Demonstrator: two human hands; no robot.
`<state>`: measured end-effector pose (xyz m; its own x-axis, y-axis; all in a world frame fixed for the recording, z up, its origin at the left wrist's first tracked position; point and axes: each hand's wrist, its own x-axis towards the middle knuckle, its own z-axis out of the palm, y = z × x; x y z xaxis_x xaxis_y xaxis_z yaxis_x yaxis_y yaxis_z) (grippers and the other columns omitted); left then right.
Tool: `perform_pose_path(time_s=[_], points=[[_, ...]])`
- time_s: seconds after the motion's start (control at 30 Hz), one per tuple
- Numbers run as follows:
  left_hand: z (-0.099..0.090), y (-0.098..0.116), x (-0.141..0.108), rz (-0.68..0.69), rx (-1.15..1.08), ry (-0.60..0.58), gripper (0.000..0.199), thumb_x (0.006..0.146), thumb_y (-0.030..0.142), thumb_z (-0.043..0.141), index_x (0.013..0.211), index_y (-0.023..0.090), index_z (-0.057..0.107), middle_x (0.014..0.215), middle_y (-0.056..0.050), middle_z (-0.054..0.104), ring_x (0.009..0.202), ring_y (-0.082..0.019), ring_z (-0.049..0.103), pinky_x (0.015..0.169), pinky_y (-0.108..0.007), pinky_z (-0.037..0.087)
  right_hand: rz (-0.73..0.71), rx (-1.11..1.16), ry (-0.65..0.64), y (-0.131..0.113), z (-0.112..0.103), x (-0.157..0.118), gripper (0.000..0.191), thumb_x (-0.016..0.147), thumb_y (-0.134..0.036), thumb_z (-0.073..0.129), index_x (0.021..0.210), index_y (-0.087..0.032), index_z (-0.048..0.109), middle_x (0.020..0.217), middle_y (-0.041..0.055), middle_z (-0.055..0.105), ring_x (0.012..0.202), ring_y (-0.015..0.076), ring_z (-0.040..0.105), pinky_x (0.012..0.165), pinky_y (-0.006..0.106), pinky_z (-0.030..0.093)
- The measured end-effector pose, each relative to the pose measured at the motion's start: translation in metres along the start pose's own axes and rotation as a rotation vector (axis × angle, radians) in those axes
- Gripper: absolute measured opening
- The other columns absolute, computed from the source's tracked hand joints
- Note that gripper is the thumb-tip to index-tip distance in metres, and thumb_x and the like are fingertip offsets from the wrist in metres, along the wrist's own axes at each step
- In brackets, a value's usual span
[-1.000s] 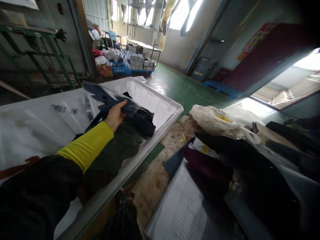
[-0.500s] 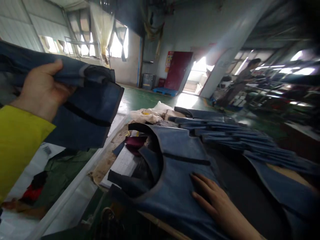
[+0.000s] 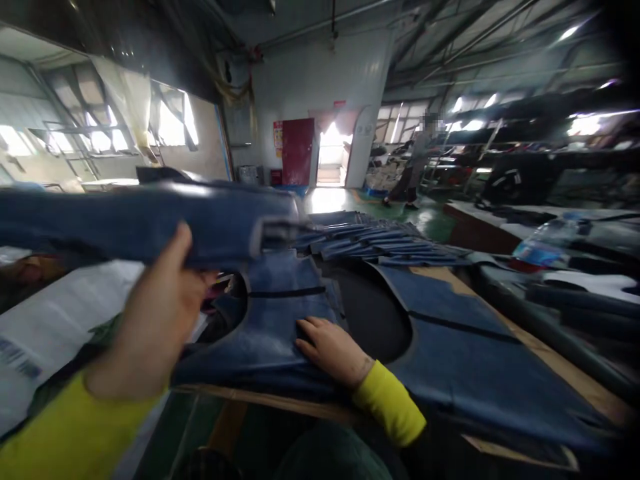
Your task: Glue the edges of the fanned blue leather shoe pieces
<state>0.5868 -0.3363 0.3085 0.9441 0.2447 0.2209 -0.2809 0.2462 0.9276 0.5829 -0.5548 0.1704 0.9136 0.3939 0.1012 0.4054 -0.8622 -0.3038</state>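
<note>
My left hand (image 3: 155,320), in a yellow sleeve, grips a folded blue fabric piece (image 3: 125,217) with the thumb on top. The piece is held in the air and blurred by motion; its far end hangs above the work surface. My right hand (image 3: 333,350) lies flat, fingers apart, on a blue fabric panel (image 3: 265,347) with a curved cut-out and a black strip across it. To its right lies a similar blue panel (image 3: 465,360), also with a black strip. A dark material (image 3: 375,307) shows between the two panels.
Several overlapping folded blue pieces (image 3: 370,237) lie behind the panels. A clear plastic bottle (image 3: 547,240) stands at right. White sacking (image 3: 35,327) is at lower left. In the background a person (image 3: 413,163) stands near a bright doorway (image 3: 333,157) and red door (image 3: 299,152).
The camera view has turned right. My left hand has carried the folded fabric piece rightward, over the panels' far left part. My right hand stays flat on the same panel.
</note>
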Motion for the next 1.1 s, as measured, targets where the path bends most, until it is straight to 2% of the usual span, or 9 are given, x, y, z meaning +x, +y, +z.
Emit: perform_pose_path(time_s=[0.1,0.17,0.2,0.3,0.43,0.53,0.77,0.93,1.1], points=[[-0.014,-0.088,-0.084,-0.579,0.053,-0.066,0.052,0.082,0.060,0.044,0.125,0.030,0.048,0.125,-0.006,0.056,0.110,-0.027,0.058,0.077,-0.038,0.056,-0.025,0.022,-0.032,0.008,-0.029,-0.036,0.032,0.092,-0.039,0.043,0.104,-0.019,0.064,0.098,0.0084,0.066,0.091,0.0205,0.061,0.080,0.028,0.044],[-0.034,-0.116,-0.123,-0.956,0.147,-0.361,0.058,0.075,0.063,0.054,0.121,0.027,0.053,0.121,-0.010,0.058,0.100,-0.027,0.062,0.074,-0.038,0.055,-0.044,0.021,-0.090,0.020,-0.042,-0.060,0.030,0.093,-0.037,0.042,0.092,-0.019,0.066,0.088,0.0067,0.067,0.085,0.0194,0.062,0.077,0.027,0.044],[-0.044,-0.117,-0.133,-0.992,0.207,-0.539,0.060,0.072,0.063,0.058,0.121,0.028,0.054,0.120,-0.010,0.059,0.095,-0.025,0.064,0.078,-0.038,0.054,-0.065,0.033,-0.123,0.027,-0.046,-0.070,0.029,0.093,-0.036,0.043,0.090,-0.019,0.066,0.087,0.0063,0.067,0.084,0.0190,0.062,0.076,0.027,0.043],[-0.059,-0.079,-0.130,-0.637,0.491,-0.902,0.051,0.073,0.061,0.058,0.118,0.035,0.058,0.110,-0.005,0.064,0.095,-0.023,0.063,0.086,-0.037,0.050,-0.157,0.132,-0.194,0.041,-0.057,-0.089,0.025,0.090,-0.034,0.048,0.102,-0.020,0.065,0.096,0.0053,0.066,0.088,0.0180,0.061,0.078,0.025,0.044],[-0.041,-0.025,-0.078,0.074,1.076,-0.845,0.038,0.083,0.051,0.051,0.120,0.042,0.056,0.121,0.000,0.060,0.114,-0.023,0.054,0.102,-0.038,0.040,-0.140,0.196,-0.193,0.054,-0.085,-0.084,0.028,0.091,-0.032,0.044,0.104,-0.021,0.067,0.096,0.0041,0.067,0.087,0.0176,0.061,0.078,0.026,0.044],[-0.026,-0.036,-0.047,0.447,1.366,-0.841,0.047,0.080,0.050,0.055,0.125,0.036,0.055,0.133,-0.002,0.053,0.125,-0.027,0.045,0.110,-0.046,0.028,-0.027,0.200,-0.069,0.077,-0.103,-0.059,0.029,0.090,-0.034,0.046,0.099,-0.019,0.069,0.094,0.0050,0.068,0.087,0.0188,0.061,0.080,0.027,0.045],[-0.046,-0.090,-0.045,0.345,1.475,-1.025,0.054,0.080,0.050,0.057,0.130,0.033,0.050,0.131,-0.004,0.055,0.118,-0.025,0.053,0.101,-0.039,0.042,0.367,0.471,-0.268,0.127,-0.059,0.004,0.027,0.090,-0.037,0.051,0.093,-0.013,0.063,0.075,0.0035,0.065,0.055,0.0099,0.057,0.049,0.019,0.045],[-0.045,-0.076,-0.035,0.424,1.495,-1.026,0.042,0.086,0.025,0.042,0.126,0.030,0.054,0.124,0.000,0.061,0.110,-0.019,0.059,0.095,-0.031,0.046,0.475,0.545,-0.346,0.129,-0.029,0.020,0.033,0.089,-0.044,0.052,0.075,-0.015,0.053,0.057,-0.0014,0.055,0.040,0.0068,0.048,0.039,0.019,0.040],[-0.026,-0.048,0.009,0.727,1.499,-0.890,0.042,0.079,0.023,0.041,0.115,0.032,0.062,0.115,0.001,0.065,0.104,-0.022,0.061,0.092,-0.034,0.046,0.485,0.684,-0.241,0.126,-0.031,0.031,0.036,0.087,-0.049,0.054,0.075,-0.015,0.051,0.059,-0.0021,0.054,0.041,0.0048,0.044,0.036,0.016,0.035]])
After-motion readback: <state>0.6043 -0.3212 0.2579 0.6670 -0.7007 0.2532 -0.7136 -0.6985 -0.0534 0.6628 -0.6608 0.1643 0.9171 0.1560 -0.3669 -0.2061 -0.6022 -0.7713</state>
